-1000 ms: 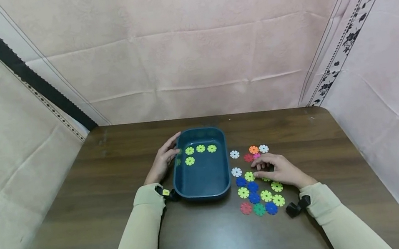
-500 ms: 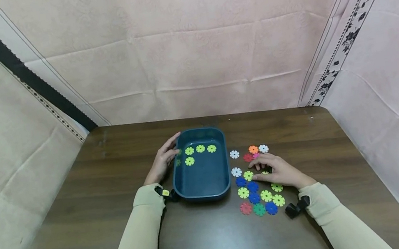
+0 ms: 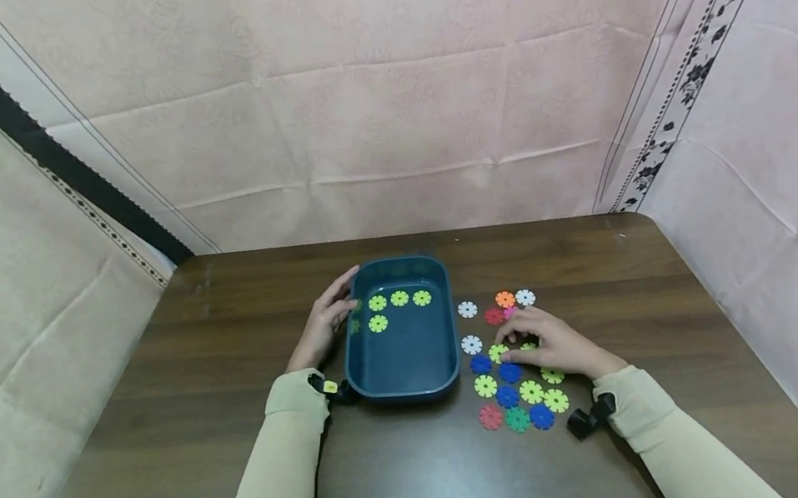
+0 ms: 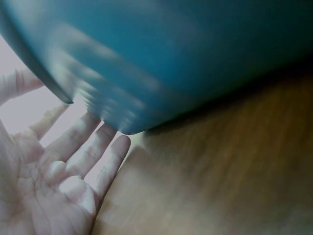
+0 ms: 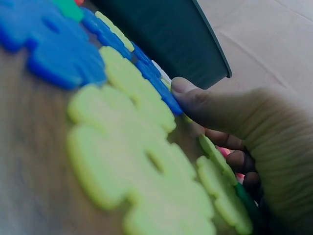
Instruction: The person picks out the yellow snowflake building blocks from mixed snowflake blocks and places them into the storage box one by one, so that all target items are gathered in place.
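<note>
from the head view, the left hand (image 3: 324, 323) rests with straight, relaxed fingers against the far left wall of the tray (image 3: 408, 374) in the middle of the table (image 3: 168, 448), while the right hand (image 3: 551, 344) sits curled over the scattered discs (image 3: 509, 396) just right of the tray, fingertips at a yellow-green disc (image 3: 497, 351). at the left wrist, the open palm (image 4: 49, 181) shows fingers spread loosely, tips touching the tray wall (image 4: 161, 58). at the right wrist, thumb (image 5: 205, 105) and curled fingers close narrowly around a yellow-green disc (image 5: 220, 188) among the others, though how firmly i cannot tell.

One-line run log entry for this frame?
left hand: rests on dark teal plastic tray | right hand: pinches yellow-green plastic flower disc | tray: four yellow-green discs
</note>
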{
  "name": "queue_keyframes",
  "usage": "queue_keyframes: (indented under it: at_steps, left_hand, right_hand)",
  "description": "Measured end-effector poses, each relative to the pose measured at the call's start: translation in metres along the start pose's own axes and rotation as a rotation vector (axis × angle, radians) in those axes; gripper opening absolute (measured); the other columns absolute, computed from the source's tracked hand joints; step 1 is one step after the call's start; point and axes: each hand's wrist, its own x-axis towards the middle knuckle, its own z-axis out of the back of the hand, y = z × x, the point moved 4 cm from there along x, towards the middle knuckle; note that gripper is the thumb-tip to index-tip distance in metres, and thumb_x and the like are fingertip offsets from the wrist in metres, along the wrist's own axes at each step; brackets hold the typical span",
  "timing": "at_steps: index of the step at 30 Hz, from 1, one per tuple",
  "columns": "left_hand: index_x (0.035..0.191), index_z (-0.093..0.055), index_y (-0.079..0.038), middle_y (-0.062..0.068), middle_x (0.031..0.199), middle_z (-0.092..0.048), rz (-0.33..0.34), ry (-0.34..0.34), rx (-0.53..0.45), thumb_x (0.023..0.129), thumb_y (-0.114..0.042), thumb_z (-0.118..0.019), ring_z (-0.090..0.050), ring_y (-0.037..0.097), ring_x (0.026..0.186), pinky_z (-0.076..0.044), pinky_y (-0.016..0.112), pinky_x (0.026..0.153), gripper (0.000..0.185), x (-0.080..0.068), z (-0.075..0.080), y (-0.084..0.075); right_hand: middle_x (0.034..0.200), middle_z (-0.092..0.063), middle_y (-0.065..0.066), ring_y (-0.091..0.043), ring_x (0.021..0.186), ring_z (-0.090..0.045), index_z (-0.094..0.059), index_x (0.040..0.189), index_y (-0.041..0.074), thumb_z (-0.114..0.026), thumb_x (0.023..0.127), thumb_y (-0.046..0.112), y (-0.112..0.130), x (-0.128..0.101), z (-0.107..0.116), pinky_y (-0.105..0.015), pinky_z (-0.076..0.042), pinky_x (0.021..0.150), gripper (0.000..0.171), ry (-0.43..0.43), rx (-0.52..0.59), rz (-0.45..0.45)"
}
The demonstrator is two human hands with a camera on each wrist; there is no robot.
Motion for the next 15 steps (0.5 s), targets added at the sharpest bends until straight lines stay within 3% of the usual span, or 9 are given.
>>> queue_keyframes:
  at_steps: [15]
  left_hand:
    - [0.156,-0.04,-0.022,0.005,0.163,-0.028,-0.001,0.002,0.001,0.102,-0.009,-0.05,-0.033,0.027,0.146,-0.029,0.053,0.115,0.057,-0.0002,-0.0018,-0.0038]
  right_hand:
    - [0.097,-0.056,0.012,-0.01,0.09,-0.05,-0.066,0.104,0.028,-0.077,0.088,0.039,-0.0047,0.0003,0.0003,-0.03,-0.046,0.077,0.022,0.026,0.032,-0.071]
